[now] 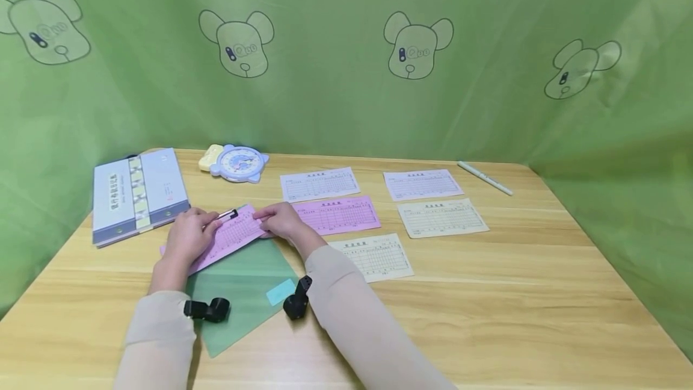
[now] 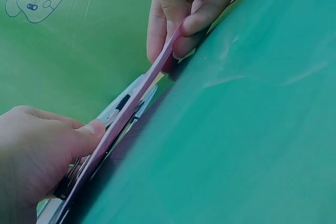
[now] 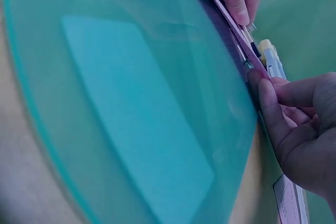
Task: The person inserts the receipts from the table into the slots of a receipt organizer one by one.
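A pink printed slip (image 1: 238,230) is held tilted over the far edge of a translucent green folder (image 1: 243,281). My left hand (image 1: 189,235) grips its left part, thumb on the face. With thumb and fingers, my right hand (image 1: 281,220) pinches the slip's right end. A metal clip with a black end (image 1: 233,213) shows beyond the left fingertips, along the slip's upper edge. In the left wrist view, the pink slip (image 2: 137,95) appears edge-on between both hands, close to the clip. The left palm hides part of the clip.
A blue-grey binder (image 1: 154,179) lies at the left, with a toy-like blue clock (image 1: 240,163) behind. Right of the hands are another pink slip (image 1: 346,215), white slips (image 1: 319,184) and cream slips (image 1: 444,218). A pale pen (image 1: 484,177) lies at the back right.
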A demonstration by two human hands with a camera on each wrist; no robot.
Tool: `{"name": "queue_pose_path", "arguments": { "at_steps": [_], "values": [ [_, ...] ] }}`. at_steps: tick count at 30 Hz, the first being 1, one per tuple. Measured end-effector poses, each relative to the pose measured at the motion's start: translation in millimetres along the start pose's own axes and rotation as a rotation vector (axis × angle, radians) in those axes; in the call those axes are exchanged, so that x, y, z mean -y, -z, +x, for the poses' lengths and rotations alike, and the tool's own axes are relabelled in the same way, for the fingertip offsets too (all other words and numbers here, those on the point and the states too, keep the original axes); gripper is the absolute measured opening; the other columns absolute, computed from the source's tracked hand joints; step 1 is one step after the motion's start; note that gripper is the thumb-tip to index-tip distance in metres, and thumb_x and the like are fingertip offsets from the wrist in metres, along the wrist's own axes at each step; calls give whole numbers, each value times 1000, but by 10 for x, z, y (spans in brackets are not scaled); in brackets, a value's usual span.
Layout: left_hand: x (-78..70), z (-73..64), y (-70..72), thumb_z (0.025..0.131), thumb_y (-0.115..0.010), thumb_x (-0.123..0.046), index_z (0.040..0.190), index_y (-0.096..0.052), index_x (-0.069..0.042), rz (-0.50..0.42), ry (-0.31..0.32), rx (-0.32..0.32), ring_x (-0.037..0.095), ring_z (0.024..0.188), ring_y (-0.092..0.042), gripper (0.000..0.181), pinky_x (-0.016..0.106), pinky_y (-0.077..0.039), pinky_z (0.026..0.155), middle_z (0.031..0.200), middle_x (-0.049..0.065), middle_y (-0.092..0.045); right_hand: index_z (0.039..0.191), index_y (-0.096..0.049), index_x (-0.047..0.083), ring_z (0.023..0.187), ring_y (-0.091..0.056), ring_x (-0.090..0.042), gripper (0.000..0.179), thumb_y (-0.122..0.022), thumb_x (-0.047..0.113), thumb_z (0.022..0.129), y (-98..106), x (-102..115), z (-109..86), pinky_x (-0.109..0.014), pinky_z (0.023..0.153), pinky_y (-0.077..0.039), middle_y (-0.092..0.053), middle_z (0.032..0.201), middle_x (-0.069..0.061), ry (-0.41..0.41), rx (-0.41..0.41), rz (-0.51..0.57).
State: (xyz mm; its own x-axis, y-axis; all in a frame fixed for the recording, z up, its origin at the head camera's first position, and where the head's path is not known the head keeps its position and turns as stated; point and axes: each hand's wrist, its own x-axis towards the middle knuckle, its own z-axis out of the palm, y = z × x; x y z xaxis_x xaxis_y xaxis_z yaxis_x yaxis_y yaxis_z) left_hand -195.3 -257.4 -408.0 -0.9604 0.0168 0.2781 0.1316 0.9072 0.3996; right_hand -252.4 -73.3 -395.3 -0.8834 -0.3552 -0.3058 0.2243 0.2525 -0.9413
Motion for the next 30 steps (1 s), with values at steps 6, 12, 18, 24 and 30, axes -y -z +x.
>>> {"name": "queue_pose_path", "arguments": {
  "at_steps": [6, 12, 18, 24, 30],
  "values": [
    [3, 3, -7, 84, -55, -16, 105, -59, 3, 4, -3, -1, 41, 87, -45, 29, 51, -34, 76, 95, 24, -53, 96, -64, -2, 57, -55, -14, 34, -51, -19, 69, -9, 20, -5, -23, 54, -49, -60, 84, -6, 23, -4, -11],
    [-11, 9, -16, 84, -55, -17, 105, -59, 3, 1, -9, 3, 40, 88, -45, 30, 51, -34, 77, 95, 24, -52, 96, -64, -2, 57, -55, -13, 34, -51, -19, 70, -17, 15, 2, -22, 53, -49, -60, 82, -5, 33, -14, -32],
    [-36, 2, -12, 83, -56, -16, 106, -58, 5, 7, -1, 10, 41, 87, -45, 31, 51, -34, 76, 95, 24, -52, 98, -63, -1, 59, -55, -13, 33, -53, -17, 71, 1, 3, -4, -23, 54, -49, -59, 79, -6, 23, -9, -17],
    [-48, -6, 0, 83, -56, -17, 108, -57, 5, -9, 21, 23, 41, 88, -44, 33, 51, -34, 77, 97, 24, -51, 106, -59, -1, 65, -57, -16, 35, -56, -13, 73, 68, 18, -75, -25, 58, -50, -60, 82, -8, 20, 46, 13],
    [-33, -21, 19, 82, -57, -18, 109, -56, 4, -28, 52, 32, 40, 90, -43, 34, 51, -34, 77, 99, 23, -50, 113, -54, 0, 73, -60, -20, 37, -58, -6, 77, 203, 14, -170, -27, 63, -50, -61, 90, -12, 35, 94, 27]
  ]
}}
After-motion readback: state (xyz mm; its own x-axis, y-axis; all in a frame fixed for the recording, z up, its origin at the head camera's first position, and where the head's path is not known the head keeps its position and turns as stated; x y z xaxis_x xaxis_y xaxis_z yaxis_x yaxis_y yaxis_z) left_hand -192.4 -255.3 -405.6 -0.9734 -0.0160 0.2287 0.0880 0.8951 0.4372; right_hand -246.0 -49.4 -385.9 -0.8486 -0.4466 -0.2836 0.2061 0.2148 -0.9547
